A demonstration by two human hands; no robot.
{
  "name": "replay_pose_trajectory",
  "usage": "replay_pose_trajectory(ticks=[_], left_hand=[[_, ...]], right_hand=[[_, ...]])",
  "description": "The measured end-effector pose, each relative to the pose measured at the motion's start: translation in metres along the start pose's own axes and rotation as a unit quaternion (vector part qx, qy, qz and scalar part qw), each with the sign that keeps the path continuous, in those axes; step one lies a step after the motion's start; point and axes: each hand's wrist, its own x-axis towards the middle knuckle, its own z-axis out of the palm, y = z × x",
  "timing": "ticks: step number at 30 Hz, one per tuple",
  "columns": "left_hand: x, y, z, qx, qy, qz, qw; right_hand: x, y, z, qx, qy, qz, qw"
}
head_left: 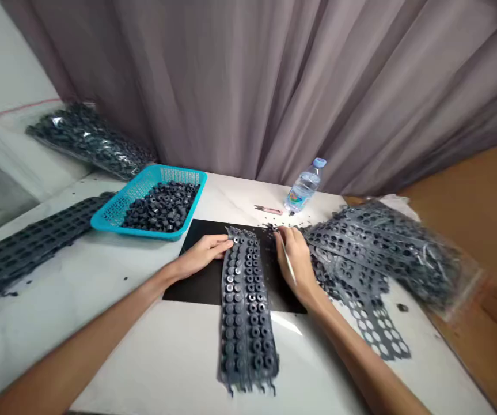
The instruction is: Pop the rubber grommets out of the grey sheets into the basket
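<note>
A dark grey molded rubber sheet (245, 305), with rows of round ring-like parts, lies lengthwise on a black mat (207, 285) and overhangs its front edge. My left hand (203, 255) grips the sheet's left edge near its far end, thumb and fingers closed against it. To the right of the sheet, my right hand (295, 256) is closed around a slim, pale, pen-like tool (289, 262). Its fingertips are by small dark scraps (269, 226) at the mat's far right; the tool's tip is too small to make out.
A blue basket (97, 222) of loose dark rubber parts stands left, beside another sheet (27, 239). Behind it leans a filled plastic bag (88, 141). Pink-handled thread snips (269, 210) and a water bottle (304, 187) are at back. More sheets and a bag (433, 259) lie right.
</note>
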Motion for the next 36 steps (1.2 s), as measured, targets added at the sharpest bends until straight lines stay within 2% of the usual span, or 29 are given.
replay_pose_trajectory(ticks=[3, 5, 11, 14, 17, 21, 27, 36], left_hand=[[-0.002, 0.002, 0.000, -0.005, -0.001, -0.001, 1.000], [-0.002, 0.003, 0.001, -0.009, -0.002, -0.001, 1.000], [-0.003, 0.008, 0.002, -0.018, -0.009, 0.003, 1.000], [-0.003, 0.009, 0.002, -0.021, -0.012, 0.004, 1.000], [-0.004, 0.009, 0.001, -0.021, -0.019, 0.002, 1.000], [-0.006, 0.010, 0.000, -0.007, -0.027, -0.006, 1.000], [-0.007, 0.010, -0.001, 0.012, -0.027, -0.012, 0.999], [-0.007, 0.012, 0.003, 0.025, -0.036, 0.003, 0.999]], right_hand=[[0.002, 0.012, -0.007, -0.027, -0.003, 0.004, 1.000], [0.004, 0.010, -0.009, -0.009, -0.003, -0.003, 1.000], [-0.003, -0.033, -0.010, 0.178, -0.055, -0.042, 0.982], [-0.011, -0.049, -0.008, 0.211, -0.062, -0.102, 0.970], [-0.017, -0.057, -0.004, 0.209, -0.037, -0.164, 0.963], [-0.018, -0.058, 0.001, 0.175, -0.034, -0.196, 0.964], [-0.016, -0.059, 0.003, 0.142, -0.061, -0.214, 0.965], [-0.016, -0.060, 0.002, 0.149, -0.064, -0.187, 0.969]])
